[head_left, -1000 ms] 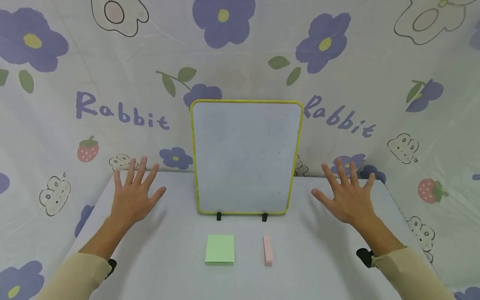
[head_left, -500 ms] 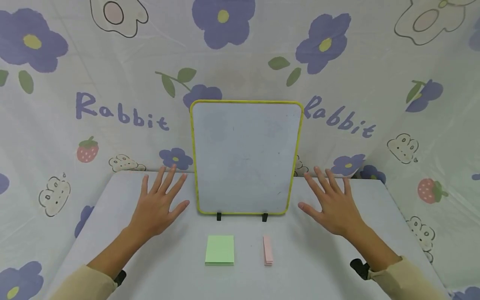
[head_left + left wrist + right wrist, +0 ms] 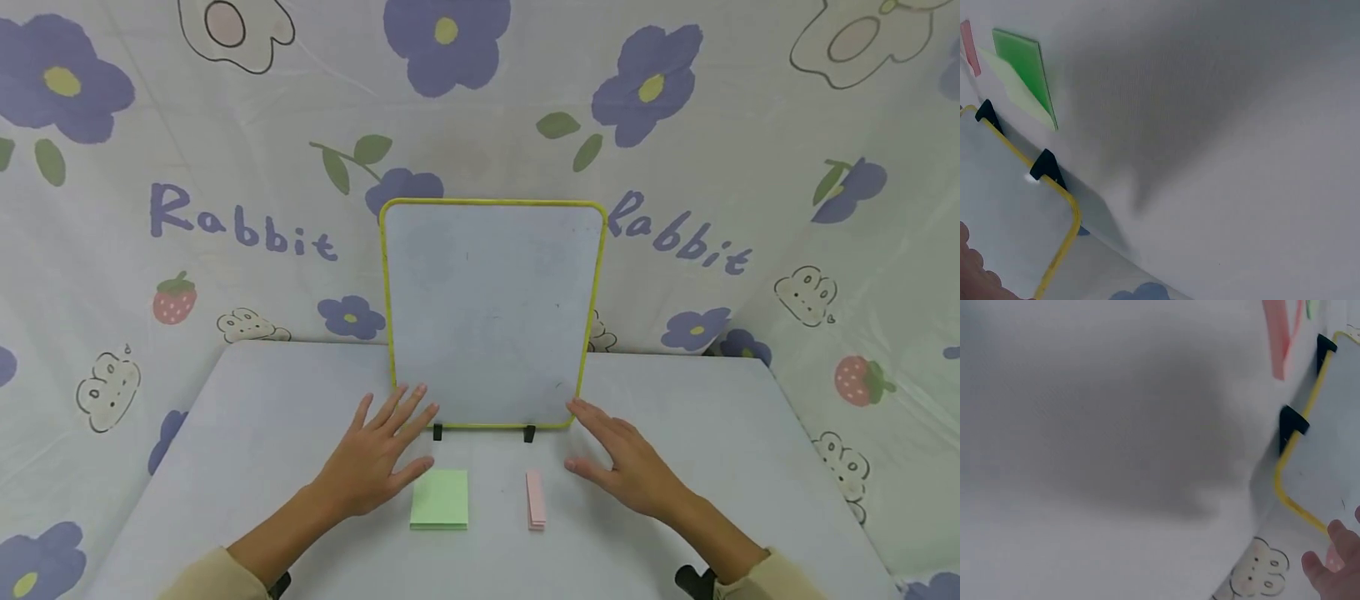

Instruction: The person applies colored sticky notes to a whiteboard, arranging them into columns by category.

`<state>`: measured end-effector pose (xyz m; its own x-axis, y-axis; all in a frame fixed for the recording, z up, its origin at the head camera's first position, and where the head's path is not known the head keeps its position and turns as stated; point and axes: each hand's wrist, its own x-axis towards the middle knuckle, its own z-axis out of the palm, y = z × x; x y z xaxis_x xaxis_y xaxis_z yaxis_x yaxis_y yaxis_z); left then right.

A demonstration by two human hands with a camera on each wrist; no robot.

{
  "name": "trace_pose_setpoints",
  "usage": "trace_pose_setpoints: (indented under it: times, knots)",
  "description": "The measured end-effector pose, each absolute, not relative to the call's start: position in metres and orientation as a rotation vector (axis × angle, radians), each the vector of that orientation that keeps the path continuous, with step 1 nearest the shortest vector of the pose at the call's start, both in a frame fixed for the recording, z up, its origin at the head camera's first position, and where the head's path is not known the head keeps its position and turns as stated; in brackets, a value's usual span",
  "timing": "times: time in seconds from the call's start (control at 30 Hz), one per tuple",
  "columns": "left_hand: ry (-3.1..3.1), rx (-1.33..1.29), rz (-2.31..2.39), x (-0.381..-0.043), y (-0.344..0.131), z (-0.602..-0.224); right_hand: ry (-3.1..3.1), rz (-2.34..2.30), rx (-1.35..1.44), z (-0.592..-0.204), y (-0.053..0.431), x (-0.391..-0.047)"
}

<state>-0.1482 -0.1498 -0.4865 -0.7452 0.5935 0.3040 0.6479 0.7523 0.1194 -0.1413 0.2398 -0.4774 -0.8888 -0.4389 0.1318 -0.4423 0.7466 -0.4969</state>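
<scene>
"Rabbit" is printed twice on the backdrop cloth (image 3: 225,229), the right one seemingly partly hidden.

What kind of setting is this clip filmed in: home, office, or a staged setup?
Most likely a staged tabletop recording booth. A cartoon rabbit-and-flower printed cloth backdrop wraps around a plain white table, which holds only a yellow-framed whiteboard on black feet, a green sticky-note pad and a pink sticky-note strip pad.

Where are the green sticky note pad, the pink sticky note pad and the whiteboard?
green sticky note pad (image 3: 439,498), head view, middle of its top sheet.
pink sticky note pad (image 3: 535,500), head view, middle of the narrow stack.
whiteboard (image 3: 491,312), head view, centre of its white face.
</scene>
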Motion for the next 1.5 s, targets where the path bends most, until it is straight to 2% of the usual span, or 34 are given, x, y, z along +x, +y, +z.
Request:
trace_pose_setpoints:
  times: [0.3,0.6,1.07,1.5]
  knots:
    - [-2.77,-1.121,-0.354,-0.135,-0.127,-0.51,-2.974,1.115,0.654,-0.5,0.233,-0.129]
    - [-2.825,-1.194,-0.321,-0.124,-0.106,-0.526,-3.016,1.202,0.633,-0.512,0.229,-0.121]
    - [-2.83,-1.399,-0.352,-0.104,-0.083,-0.54,-2.915,1.11,0.823,-0.533,0.227,-0.112]
    - [-2.805,-1.496,-0.333,-0.094,-0.071,-0.545,-2.924,1.081,0.801,-0.541,0.223,-0.106]
